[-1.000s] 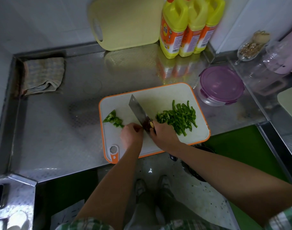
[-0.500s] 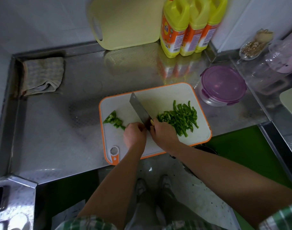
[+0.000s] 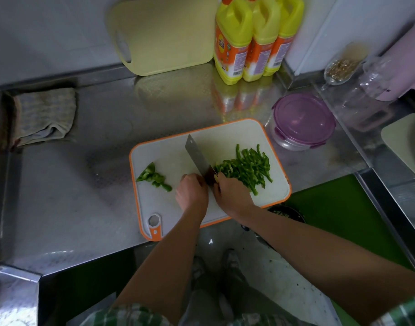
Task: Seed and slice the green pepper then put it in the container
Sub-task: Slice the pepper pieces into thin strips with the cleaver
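**Slicing mostly done, nothing in container yet**

Status from the head view:

- Right hand [image 3: 232,195] is wrapped around the knife [image 3: 198,156] handle. The blade angles up and away across the middle of the board [image 3: 225,137].
- Left hand [image 3: 192,194] sits just left of the blade, fingers curled under, knuckles toward the steel. I can't tell whether it's pinning a piece; anything under it is hidden.
- Strips [image 3: 246,168]: a good pile on the right half of the board, just beside the right hand. Looks like the bulk of the pepper.
- Chunks [image 3: 153,176]: a few uncut pieces on the left of the board, apart from the hands.
- No seeds or core in view, so I read seeding as done.
- Container [image 3: 288,143] is on the counter [image 3: 95,208], just off the board's far right corner, with the purple lid [image 3: 304,118] on.

My read is that it's late in the slicing step. What's left: cut the chunks, open the lid and move everything across.
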{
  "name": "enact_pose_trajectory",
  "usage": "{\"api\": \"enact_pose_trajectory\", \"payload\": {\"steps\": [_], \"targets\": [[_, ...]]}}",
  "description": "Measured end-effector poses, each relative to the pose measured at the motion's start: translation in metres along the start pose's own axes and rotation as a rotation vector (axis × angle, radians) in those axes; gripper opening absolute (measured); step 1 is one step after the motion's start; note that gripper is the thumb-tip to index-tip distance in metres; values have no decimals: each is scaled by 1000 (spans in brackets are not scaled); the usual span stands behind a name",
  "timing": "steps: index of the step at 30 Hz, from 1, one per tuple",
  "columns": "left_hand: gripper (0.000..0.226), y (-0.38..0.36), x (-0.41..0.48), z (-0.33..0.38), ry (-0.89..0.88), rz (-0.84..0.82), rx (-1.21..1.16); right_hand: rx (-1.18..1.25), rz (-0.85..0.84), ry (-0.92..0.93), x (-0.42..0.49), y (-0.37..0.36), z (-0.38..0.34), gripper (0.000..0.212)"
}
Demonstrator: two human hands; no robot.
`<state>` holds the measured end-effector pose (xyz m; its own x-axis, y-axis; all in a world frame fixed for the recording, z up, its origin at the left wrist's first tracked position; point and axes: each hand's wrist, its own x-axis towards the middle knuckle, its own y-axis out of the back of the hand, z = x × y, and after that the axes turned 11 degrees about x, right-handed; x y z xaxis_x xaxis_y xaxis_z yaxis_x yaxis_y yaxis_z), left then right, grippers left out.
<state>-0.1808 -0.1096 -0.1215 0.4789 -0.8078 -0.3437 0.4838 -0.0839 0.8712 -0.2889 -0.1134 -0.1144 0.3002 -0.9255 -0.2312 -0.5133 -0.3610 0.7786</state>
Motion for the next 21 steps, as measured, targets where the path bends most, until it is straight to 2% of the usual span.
{"api": "enact_pose_trajectory", "payload": {"steps": [8, 12, 21], "targets": [[17, 2, -2, -2, -63, -87, 28, 36, 74, -26, 10, 2, 1, 22], [19, 7, -2, -10, -59, -50, -43, 105, 126, 20, 6, 5, 0, 16], [18, 9, -7, -17, 23, 3, -47, 74, 14, -4, -6, -1, 3, 19]]}}
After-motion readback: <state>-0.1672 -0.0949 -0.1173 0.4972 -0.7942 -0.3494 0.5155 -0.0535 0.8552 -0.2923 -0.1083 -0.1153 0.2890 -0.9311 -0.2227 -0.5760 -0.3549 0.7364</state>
